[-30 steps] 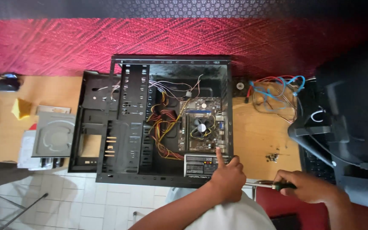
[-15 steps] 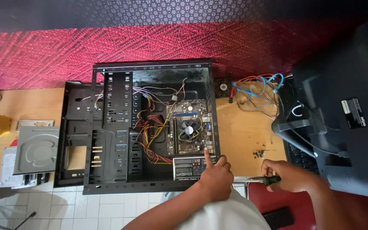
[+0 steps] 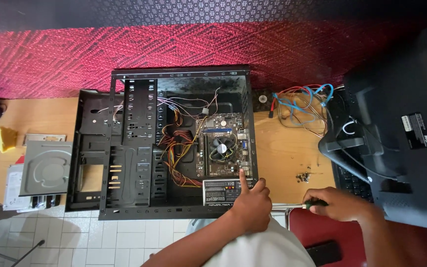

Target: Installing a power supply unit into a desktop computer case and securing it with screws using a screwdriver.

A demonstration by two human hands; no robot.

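An open black computer case (image 3: 124, 148) lies on its side on a wooden table (image 3: 282, 153). Inside it sit a motherboard with a cooler fan (image 3: 219, 148) and a tangle of orange and yellow cables (image 3: 174, 158). My left hand (image 3: 250, 202) rests at the case's near right corner, index finger pointing up onto the motherboard's lower edge. To the right, at the table's near edge, my right hand (image 3: 337, 202) grips a screwdriver (image 3: 300, 206) with a dark green handle, its shaft pointing left.
A small heap of screws (image 3: 302, 176) lies on the table right of the case. Red and blue cables (image 3: 302, 101) are piled behind. A black monitor (image 3: 401, 128) stands at right. An optical drive (image 3: 45, 168) and a yellow sponge (image 3: 5, 138) lie at left.
The view has shifted slightly; the case sits a little further right in the picture. Both hands keep their places, the left finger on the board, the right holding the screwdriver.
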